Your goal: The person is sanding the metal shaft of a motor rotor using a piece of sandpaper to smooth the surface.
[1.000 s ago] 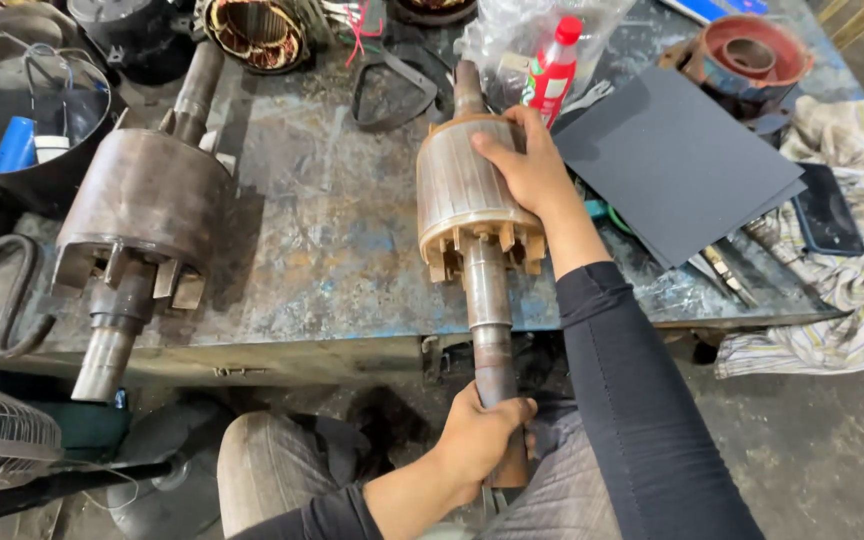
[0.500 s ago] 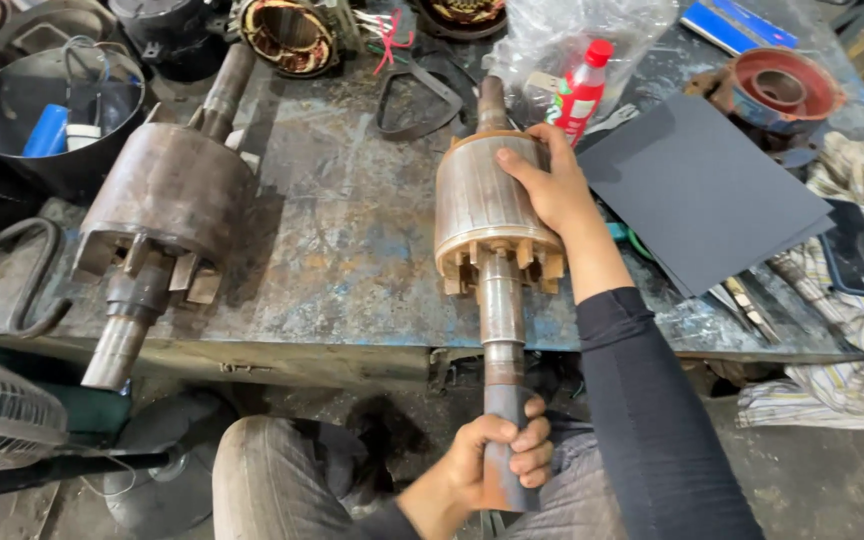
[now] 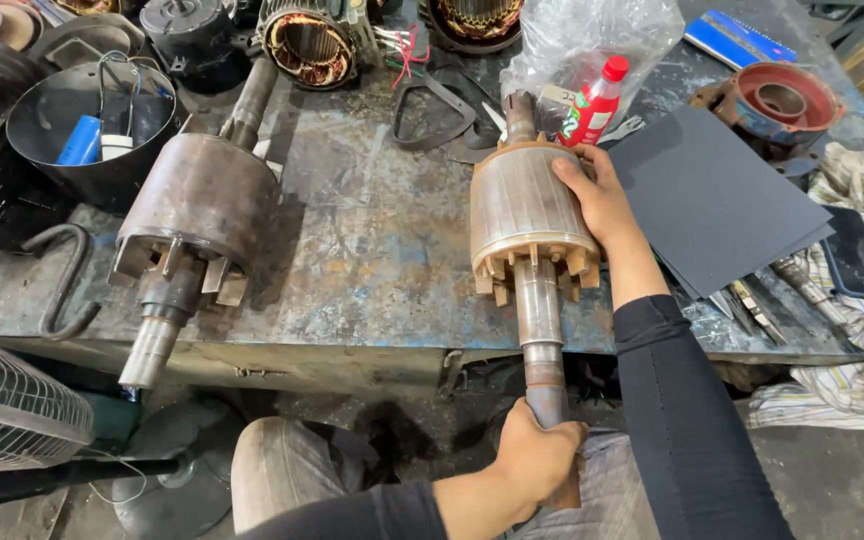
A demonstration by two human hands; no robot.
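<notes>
Since half a second ago, left hand (image 3: 535, 458) slid higher up the shaft, fingers wrapped tight round its lower end, below the bench edge. Far left: dark bucket (image 3: 72, 135), then a second rotor (image 3: 197, 215) lying on the steel bench (image 3: 372, 250). Centre: held rotor (image 3: 530, 205) lies on the bench, shaft overhanging. Right hand (image 3: 600, 195) grips its drum side. Right: dark sandpaper sheets (image 3: 717, 195).
</notes>
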